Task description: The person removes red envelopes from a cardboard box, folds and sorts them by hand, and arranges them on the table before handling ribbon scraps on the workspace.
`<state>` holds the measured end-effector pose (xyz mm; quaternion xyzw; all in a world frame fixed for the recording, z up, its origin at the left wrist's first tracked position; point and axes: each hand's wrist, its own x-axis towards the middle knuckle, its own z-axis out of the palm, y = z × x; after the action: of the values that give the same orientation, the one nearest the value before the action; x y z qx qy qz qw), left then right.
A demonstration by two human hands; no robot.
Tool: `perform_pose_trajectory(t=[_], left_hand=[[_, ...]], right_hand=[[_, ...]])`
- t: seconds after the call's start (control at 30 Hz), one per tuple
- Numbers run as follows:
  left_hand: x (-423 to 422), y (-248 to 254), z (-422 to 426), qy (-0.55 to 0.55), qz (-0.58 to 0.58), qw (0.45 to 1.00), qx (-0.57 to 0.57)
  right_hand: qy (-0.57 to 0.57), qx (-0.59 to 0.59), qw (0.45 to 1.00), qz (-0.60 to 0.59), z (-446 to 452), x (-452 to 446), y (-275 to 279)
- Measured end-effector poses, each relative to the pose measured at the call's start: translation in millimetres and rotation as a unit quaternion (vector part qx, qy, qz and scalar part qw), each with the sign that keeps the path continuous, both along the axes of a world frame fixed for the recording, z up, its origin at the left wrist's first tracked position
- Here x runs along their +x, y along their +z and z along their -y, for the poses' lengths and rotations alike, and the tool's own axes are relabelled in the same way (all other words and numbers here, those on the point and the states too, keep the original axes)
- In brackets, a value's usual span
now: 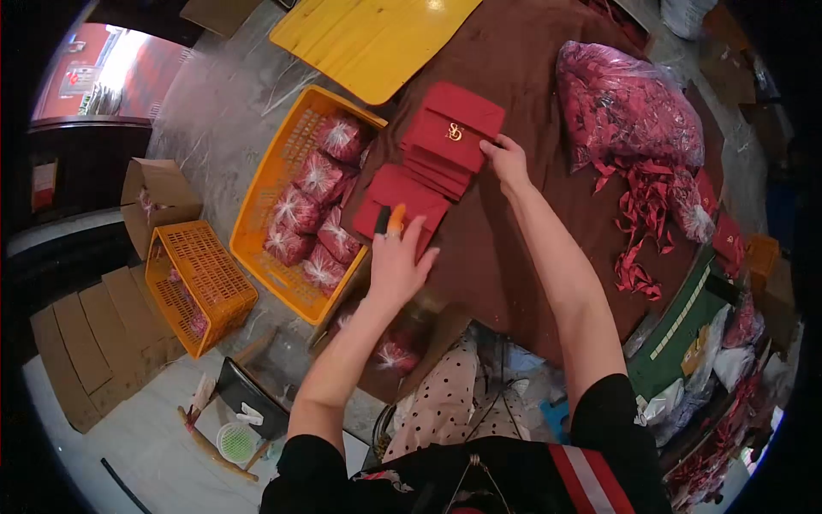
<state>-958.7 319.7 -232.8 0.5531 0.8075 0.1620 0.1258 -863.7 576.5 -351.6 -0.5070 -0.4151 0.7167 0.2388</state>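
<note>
Several red pouches with flaps [454,130] lie in an overlapping stack on the brown cloth, the top one with a gold emblem. My right hand [507,161] pinches the right edge of that stack between thumb and fingers. Nearer to me, more red pouches [409,195] lie against the first ones. My left hand [401,257] rests over their near part with fingers spread; it wears a black and an orange finger cover.
Left of the cloth [514,257] stands a yellow crate [244,214] with several bagged red bundles. A large bag of red ribbons [625,107] and loose ribbons [642,206] lie at right. A yellow board [377,38] is at the top, another crate [205,283] at far left.
</note>
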Motion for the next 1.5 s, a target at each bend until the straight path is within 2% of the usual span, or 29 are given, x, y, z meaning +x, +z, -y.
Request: perform_pose_trajectory(t=[0.03,0.07,0.1,0.17,0.3,0.33,0.43,0.5,0.57,0.6,0.67,0.77,0.8,0.87,0.9,0.97,1.0,1.03,1.1,1.17,1.2,1.27,1.33,1.4,1.43,1.5], left_hand=[[9,-1,17,0.015,0.019,0.999,-0.031],[17,-2,31,0.017,0.027,0.999,0.016],[24,-8,46,0.018,0.027,0.999,0.016],[38,-19,74,0.097,0.115,0.988,-0.044],[64,-26,107,0.124,0.121,0.985,-0.018],[71,-21,112,0.152,0.157,0.974,-0.061],[83,-25,129,0.134,0.152,0.978,-0.046],[90,-24,139,0.156,0.186,0.967,-0.08],[97,-29,149,0.143,0.189,0.97,-0.061],[100,-28,152,0.142,0.19,0.969,-0.064],[104,-30,154,0.131,0.17,0.972,-0.094],[115,-31,154,0.12,0.206,0.967,-0.086],[123,-25,151,0.106,0.17,0.977,-0.068],[140,-25,152,0.093,0.173,0.976,-0.097],[148,-16,147,0.074,0.18,0.977,-0.088],[169,-14,151,0.064,0.19,0.972,-0.121],[183,-13,150,0.053,0.18,0.971,-0.149],[196,-14,154,0.027,0.174,0.976,-0.128],[227,-1,156,-0.008,0.16,0.979,-0.128],[261,-10,170,-0.051,0.183,0.971,-0.143],[287,14,172,-0.07,0.149,0.976,-0.142],[336,24,192,-0.122,0.061,0.982,-0.13],[391,34,222,-0.154,0.075,0.979,-0.111],[460,55,249,-0.215,0.083,0.966,-0.115],[494,67,262,-0.221,0.152,0.954,-0.132],[575,79,285,-0.281,0.168,0.93,-0.168]], right_hand=[[-0.003,0.025,1.0,-0.01,0,-4,-4],[-0.011,0.034,0.999,0.016,1,-7,-2],[-0.01,0.034,0.999,0.017,0,-10,-6],[-0.029,0.121,0.981,0.15,1,-15,-19],[-0.01,0.144,0.96,0.239,-1,-18,-17],[-0.007,0.146,0.961,0.235,-3,-19,-22],[-0.034,0.145,0.962,0.231,0,-17,-11],[-0.042,0.13,0.964,0.23,-1,-14,-6],[-0.101,0.132,0.972,0.166,-4,-8,-17],[-0.082,0.067,0.988,0.11,1,4,7],[-0.11,0.103,0.986,0.074,4,29,-10],[-0.11,-0.008,0.994,0.01,56,93,33],[-0.112,-0.049,0.992,0.022,81,122,41],[-0.117,-0.144,0.982,0.045,136,184,36],[-0.096,-0.178,0.979,0.029,171,230,16],[-0.118,-0.244,0.96,0.073,242,290,49],[-0.138,-0.278,0.949,0.053,286,333,38],[-0.158,-0.327,0.927,0.094,320,366,33],[-0.112,-0.355,0.921,0.115,388,441,39],[-0.174,-0.334,0.925,0.057,441,486,73],[-0.189,-0.352,0.917,0.003,471,522,64],[-0.209,-0.305,0.929,0.012,498,555,128],[-0.174,-0.237,0.956,-0.02,527,606,173],[-0.199,-0.175,0.964,-0.025,566,658,208],[-0.23,-0.147,0.962,-0.024,582,680,229],[-0.248,-0.103,0.962,-0.041,617,745,275]])
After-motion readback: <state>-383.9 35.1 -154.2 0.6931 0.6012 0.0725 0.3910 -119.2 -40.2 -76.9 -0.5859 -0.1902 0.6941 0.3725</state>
